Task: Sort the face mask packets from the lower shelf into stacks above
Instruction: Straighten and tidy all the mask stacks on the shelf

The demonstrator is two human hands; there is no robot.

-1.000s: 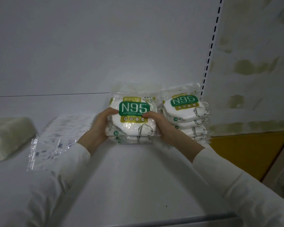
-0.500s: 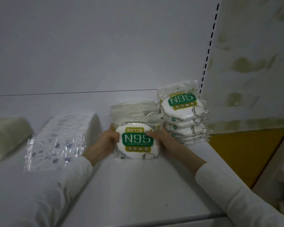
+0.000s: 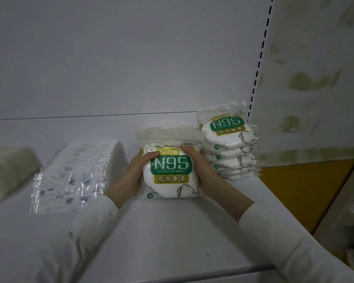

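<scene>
**Item:** N95 packet (image 3: 170, 174) — clear film bag with a green-and-gold label, white cup masks inside, marked 10.

**Location:** upper shelf (image 3: 172, 237), centre, face tilted toward the camera, with more like packets (image 3: 168, 135) behind it. Just to the right stands a taller stack (image 3: 229, 144) of the same, close against the slotted upright (image 3: 258, 64). Whether the packet's lower edge rests on the shelf cannot be told.

**Hold:** left hand (image 3: 131, 176) curled round the left edge, thumb over the top corner. The right hand (image 3: 201, 170) mirrors it on the right edge. Both grip; neither is spread.

**Handling, as judged:** light, and springy rather than stiff. The film looks slick and crinkly, so piled packets would likely slide off one another. The masks would crush under a hard squeeze — moderate pressure only. Best taken by the two side edges, as here, or flat from beneath; the loose sealed top flap gives poor purchase.

**Adjacent:** clear-wrapped patterned pack (image 3: 74, 174), left; pale bundle (image 3: 6, 170), far left.
</scene>
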